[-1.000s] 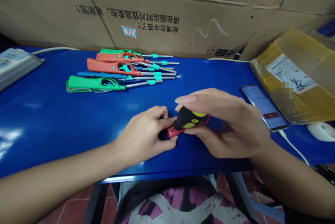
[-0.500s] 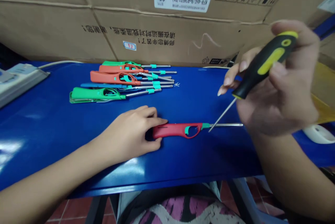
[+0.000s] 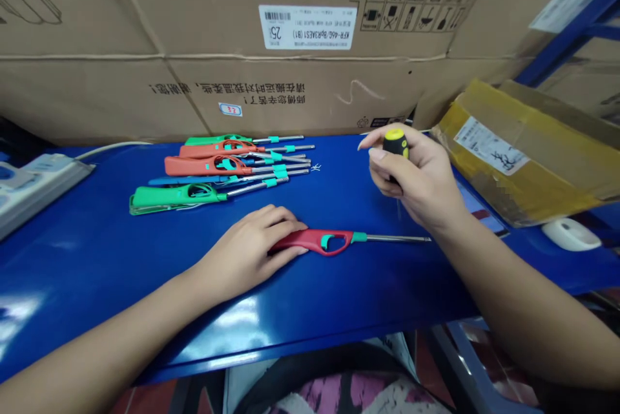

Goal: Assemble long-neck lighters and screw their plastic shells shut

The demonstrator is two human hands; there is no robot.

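My left hand (image 3: 259,243) is closed around the rear of a red long-necked gas lighter (image 3: 314,239) that lies flat on the blue table. The lighter's teal trigger and collar show, and its metal tube points right. Above and beyond the tube, my right hand (image 3: 421,172) grips a black and yellow screwdriver (image 3: 396,141). The screwdriver stands nearly upright, its yellow end cap up; its blade shows only faintly beneath the hand. Several more lighters lie in a group at the back left, among them a green lighter (image 3: 174,196) and an orange lighter (image 3: 194,165).
The blue table (image 3: 310,317) runs up to a large cardboard box (image 3: 271,78). At the left edge sits a white power strip (image 3: 43,181) with a cable. To the right are a taped carton (image 3: 513,143), a partly hidden phone (image 3: 477,207) and a white mouse (image 3: 571,234).
My right hand has moved left and away from me, turning the screwdriver from slanted to nearly upright. My left hand keeps its hold on the red lighter. The camera view has shifted.
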